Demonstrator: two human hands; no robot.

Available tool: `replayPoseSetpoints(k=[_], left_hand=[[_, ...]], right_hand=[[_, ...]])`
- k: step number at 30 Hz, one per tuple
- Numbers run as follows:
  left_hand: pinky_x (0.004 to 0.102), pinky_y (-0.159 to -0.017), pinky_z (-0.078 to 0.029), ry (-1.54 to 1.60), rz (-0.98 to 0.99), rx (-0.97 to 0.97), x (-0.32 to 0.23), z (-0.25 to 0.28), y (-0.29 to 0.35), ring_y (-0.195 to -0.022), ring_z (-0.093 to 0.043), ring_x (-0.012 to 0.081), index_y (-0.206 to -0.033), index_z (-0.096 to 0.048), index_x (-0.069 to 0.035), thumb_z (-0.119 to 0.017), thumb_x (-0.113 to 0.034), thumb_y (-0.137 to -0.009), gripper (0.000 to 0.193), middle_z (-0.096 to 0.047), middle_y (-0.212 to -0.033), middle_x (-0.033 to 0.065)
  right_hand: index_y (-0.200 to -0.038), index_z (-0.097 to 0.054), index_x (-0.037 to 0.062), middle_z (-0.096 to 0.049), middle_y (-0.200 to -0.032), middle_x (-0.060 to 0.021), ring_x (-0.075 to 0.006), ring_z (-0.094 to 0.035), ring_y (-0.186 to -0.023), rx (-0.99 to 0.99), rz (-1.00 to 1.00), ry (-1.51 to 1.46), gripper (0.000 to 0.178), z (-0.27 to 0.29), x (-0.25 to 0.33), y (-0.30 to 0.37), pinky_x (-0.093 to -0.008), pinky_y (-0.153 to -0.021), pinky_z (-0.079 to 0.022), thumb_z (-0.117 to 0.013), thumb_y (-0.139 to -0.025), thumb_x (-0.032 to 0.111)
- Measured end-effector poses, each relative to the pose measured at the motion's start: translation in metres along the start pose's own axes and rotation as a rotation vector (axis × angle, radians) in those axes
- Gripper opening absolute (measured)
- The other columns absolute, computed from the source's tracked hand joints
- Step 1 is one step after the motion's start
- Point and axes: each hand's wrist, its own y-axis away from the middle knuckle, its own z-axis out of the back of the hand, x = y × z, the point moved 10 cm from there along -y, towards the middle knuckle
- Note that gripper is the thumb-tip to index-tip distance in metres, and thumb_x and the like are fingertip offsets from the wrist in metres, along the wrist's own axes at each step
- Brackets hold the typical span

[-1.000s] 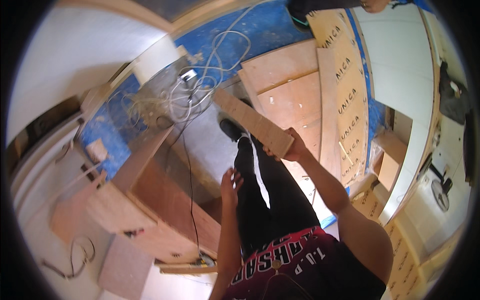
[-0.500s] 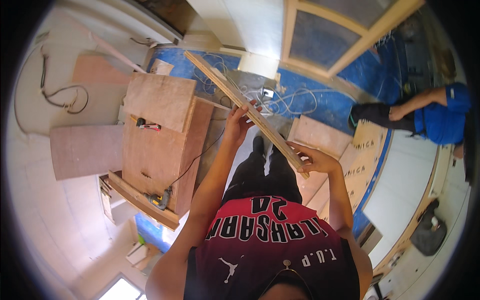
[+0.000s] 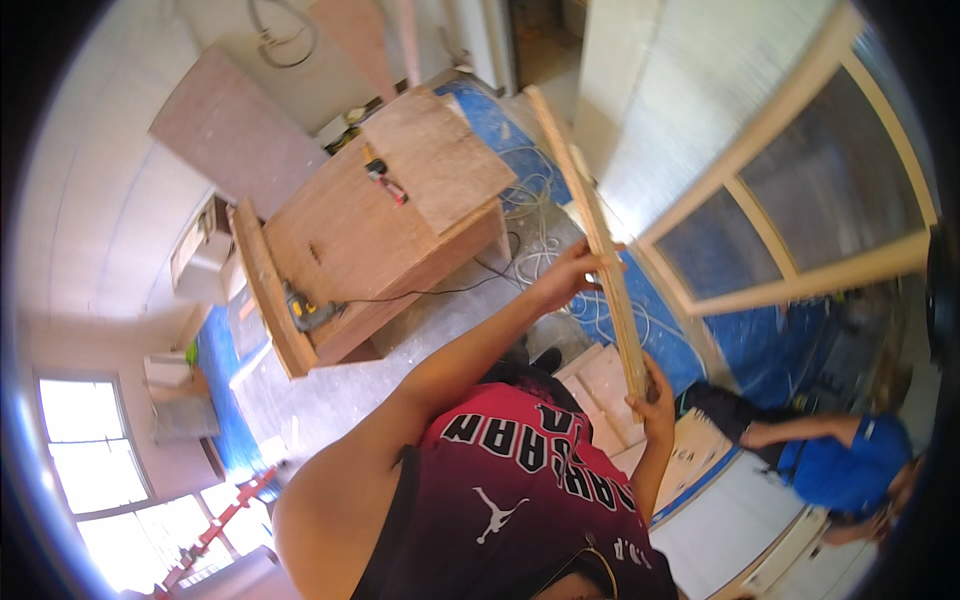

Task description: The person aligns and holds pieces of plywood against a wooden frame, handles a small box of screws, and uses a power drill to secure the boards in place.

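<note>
A long, narrow plywood strip (image 3: 597, 225) is held out in front of me, its far end raised away from my body. My left hand (image 3: 572, 275) grips it around the middle, thumb and fingers on opposite sides. My right hand (image 3: 655, 403) closes on its near end. To the left stands a low plywood cabinet (image 3: 330, 235) with a loose panel (image 3: 440, 160) on top. On the panel's edge lie a red utility knife (image 3: 388, 185) and a small black-and-yellow tool. A corded yellow-and-grey power tool (image 3: 308, 310) rests by a wooden rail (image 3: 262, 290) at the cabinet's near edge.
Loose white cables (image 3: 540, 195) lie on the blue-covered floor ahead. A wood-framed panel (image 3: 800, 190) leans at the right. A person in blue (image 3: 840, 455) sits low at right, beside plywood sheets (image 3: 690, 450). A dark cord (image 3: 430, 292) trails from the cabinet.
My view has turned, so the cabinet and the seated person appear rotated clockwise. The strip has shifted right in view and points more straight ahead. Both hands keep their hold.
</note>
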Motion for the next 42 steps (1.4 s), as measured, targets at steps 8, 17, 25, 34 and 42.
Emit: replayPoseSetpoints(k=[8, 17, 25, 34, 42], left_hand=[[0.0442, -0.102, -0.054, 0.297, -0.022, -0.261, 0.061, 0.024, -0.035, -0.119, -0.066, 0.0231, -0.143, -0.054, -0.005, -0.06, -0.045, -0.108, 0.053, -0.067, -0.132, 0.009], [0.0622, -0.107, -0.044, 0.219, 0.02, -0.532, 0.011, 0.016, -0.043, -0.132, -0.054, 0.0296, -0.159, -0.033, -0.012, -0.056, -0.074, -0.098, 0.089, -0.05, -0.15, 0.0108], [0.0545, -0.094, -0.056, 0.153, -0.07, -0.286, -0.029, 0.032, -0.035, -0.123, -0.061, 0.03, -0.156, -0.034, -0.006, -0.076, -0.056, -0.091, 0.092, -0.052, -0.134, 0.0127], [0.0446, -0.084, -0.06, 0.049, -0.249, -0.354, -0.091, 0.048, 0.01, -0.118, -0.067, 0.0295, -0.16, -0.024, -0.003, -0.081, -0.058, -0.086, 0.109, -0.053, -0.139, 0.0196], [0.0431, -0.084, -0.061, 0.032, -0.278, -0.34, -0.106, 0.07, 0.017, -0.121, -0.063, 0.0276, -0.161, -0.026, 0.003, -0.083, -0.051, -0.085, 0.109, -0.055, -0.136, 0.0193]], right_hand=[[-0.151, -0.051, -0.0017, -0.063, -0.132, -0.0157, -0.0291, -0.059, -0.123, -0.235, 0.13, 0.51, 0.091, 0.031, 0.041, 0.027, -0.0412, -0.106, -0.046, -0.091, -0.069, 0.008], [-0.133, -0.065, -0.0075, -0.075, -0.119, -0.0216, -0.0259, -0.071, -0.108, -0.27, 0.159, 0.569, 0.039, 0.008, 0.091, 0.015, -0.0364, -0.095, -0.053, -0.069, -0.097, 0.005], [-0.147, -0.056, -0.0049, -0.063, -0.142, -0.0253, -0.0379, -0.063, -0.13, -0.112, 0.431, 0.897, 0.05, -0.044, 0.119, -0.008, -0.0453, -0.108, -0.047, -0.066, -0.103, 0.016], [-0.164, -0.033, 0.0014, -0.056, -0.15, -0.0176, -0.0244, -0.06, -0.125, 0.255, 0.068, 0.459, 0.064, -0.07, 0.076, -0.05, -0.0359, -0.102, -0.048, -0.056, -0.11, 0.029], [-0.16, -0.042, -0.0016, -0.061, -0.144, -0.015, -0.0233, -0.063, -0.12, 0.275, 0.12, 0.279, 0.065, -0.073, 0.075, -0.073, -0.0343, -0.094, -0.052, -0.061, -0.109, 0.034]])
